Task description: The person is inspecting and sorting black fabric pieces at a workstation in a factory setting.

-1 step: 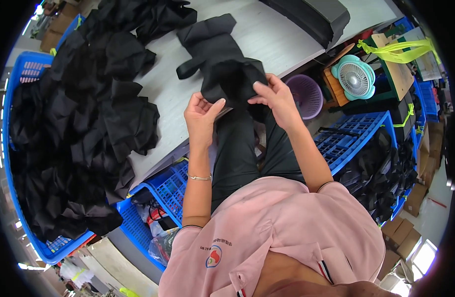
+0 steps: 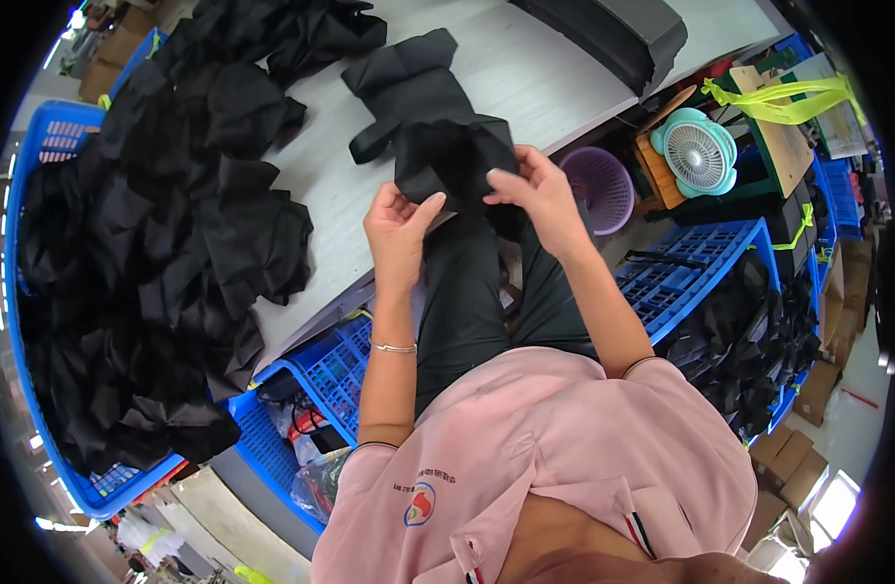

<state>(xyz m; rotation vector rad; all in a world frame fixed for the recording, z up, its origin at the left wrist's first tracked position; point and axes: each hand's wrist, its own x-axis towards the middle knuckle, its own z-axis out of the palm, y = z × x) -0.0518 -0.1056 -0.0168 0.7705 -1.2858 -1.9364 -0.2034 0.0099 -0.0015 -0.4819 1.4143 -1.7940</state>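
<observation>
A black sewn fabric piece lies over the table's near edge, its far end flat on the tabletop. A loop-like strap sticks out from its left side. My left hand pinches the near left edge between thumb and fingers. At the near right edge, my right hand grips the cloth, thumb toward the middle. Between the hands the fabric bulges up in a dark fold, and what lies inside it cannot be made out.
A large heap of black fabric pieces fills a blue basket on the left and spreads onto the white table. Right of me are a purple basket, a turquoise fan and a blue crate. A dark grey bundle lies far right.
My right hand has shifted slightly left, its thumb moving inward over the cloth. The fabric's far end and right side have slid a little left. My left hand stays nearly in place.
</observation>
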